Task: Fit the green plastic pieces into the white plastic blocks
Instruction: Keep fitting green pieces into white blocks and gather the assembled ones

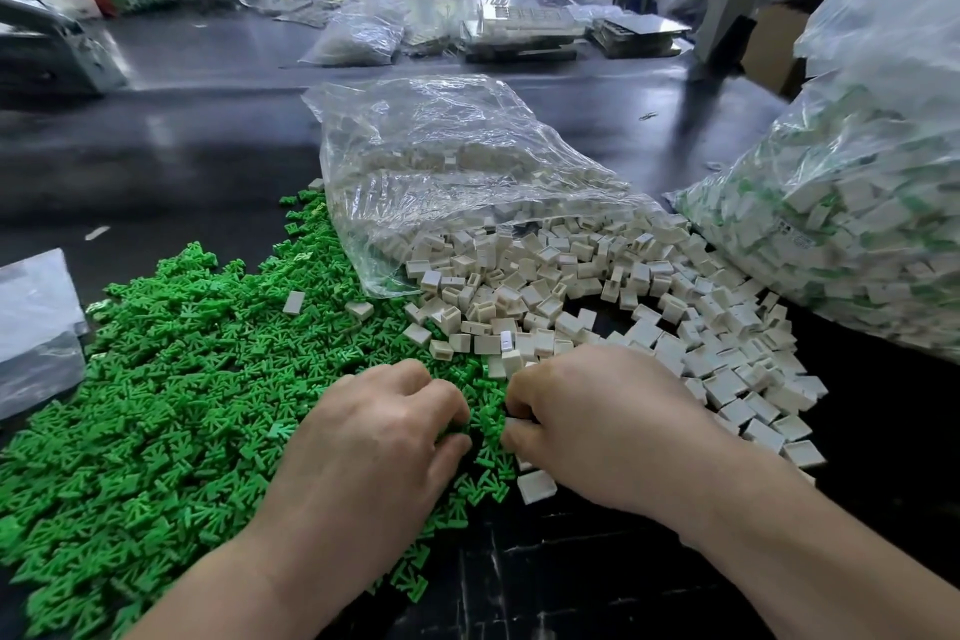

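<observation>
Two hands work knuckle to knuckle at the near middle of a dark table (208,146).

Right hand (597,421): the fingers are curled tight. Thumb and forefinger pinch a white block (511,426), of which only a pale edge shows.

Left hand (384,431): the fingers are curled downward with their tips sunk among the green pieces (182,405). Whether they pinch one cannot be told.

The hands are just apart, and green pieces fill the narrow gap between them. A stray block (536,486) lies on the table just below the right hand, at the edge of the green heap.

Green pieces: a broad loose heap covers the near left of the table. It passes under the left forearm and reaches back to the side of the clear bag (441,146).

White blocks (597,286): they spill from the open mouth of the clear bag, which lies on its side behind the hands. The spill fans out to the right, beside and beyond the right hand. The two heaps touch and mix just ahead of the fingers, and a few white blocks rest on the green.

At the right edge, a large full bag (857,224) holds white blocks with green showing in them, and its base touches the white spill. At the left edge lies folded clear plastic (36,327). Farther back on the table is another bag (358,36) of pale parts, amid blurred clutter.
</observation>
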Motion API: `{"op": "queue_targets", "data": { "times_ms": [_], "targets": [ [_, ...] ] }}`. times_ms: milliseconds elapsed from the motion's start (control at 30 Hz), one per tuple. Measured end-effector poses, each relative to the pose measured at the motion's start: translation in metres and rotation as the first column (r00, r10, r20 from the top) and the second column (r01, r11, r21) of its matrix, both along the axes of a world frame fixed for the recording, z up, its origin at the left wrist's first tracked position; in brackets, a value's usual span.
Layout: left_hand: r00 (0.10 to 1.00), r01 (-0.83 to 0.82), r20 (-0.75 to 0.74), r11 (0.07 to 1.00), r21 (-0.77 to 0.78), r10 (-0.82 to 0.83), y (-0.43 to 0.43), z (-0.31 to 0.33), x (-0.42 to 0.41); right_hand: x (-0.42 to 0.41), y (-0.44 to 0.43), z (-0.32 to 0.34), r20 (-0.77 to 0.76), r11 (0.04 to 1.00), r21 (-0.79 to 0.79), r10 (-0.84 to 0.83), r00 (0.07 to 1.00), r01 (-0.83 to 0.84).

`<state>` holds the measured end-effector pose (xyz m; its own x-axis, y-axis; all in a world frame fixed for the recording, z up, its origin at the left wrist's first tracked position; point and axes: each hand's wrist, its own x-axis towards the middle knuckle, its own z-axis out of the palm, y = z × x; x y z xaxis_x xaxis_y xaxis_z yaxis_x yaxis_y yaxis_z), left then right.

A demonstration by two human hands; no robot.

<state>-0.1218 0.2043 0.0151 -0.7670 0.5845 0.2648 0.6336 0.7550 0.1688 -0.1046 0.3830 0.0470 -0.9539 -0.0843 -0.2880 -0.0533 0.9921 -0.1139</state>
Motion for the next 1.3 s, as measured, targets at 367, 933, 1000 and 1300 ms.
{"op": "queue_targets", "data": {
  "times_ms": [367,933,1000,1300],
  "targets": [
    [0.994,0.106,-0.018,0.994,0.033,-0.105,0.004,-0.005,-0.006,0.004,-0.006,-0.002,-0.093,1.000,-0.018,0.006,0.996,-0.008],
    [0.713,-0.454,0.581,0.373,0.809,-0.393,-0.007,0.007,-0.008,0.000,0.008,-0.009,0.237,0.005,-0.971,-0.110,0.965,0.239],
    [0.677,-0.502,0.596,0.320,0.803,-0.431,-0.006,0.009,-0.007,0.000,0.008,-0.007,0.298,-0.112,-0.950,-0.026,0.954,0.293],
    [0.620,-0.569,0.588,0.219,0.793,-0.519,-0.003,0.011,-0.006,0.001,0.008,-0.009,0.328,-0.205,-0.924,0.017,0.945,0.324]
  ]
}}
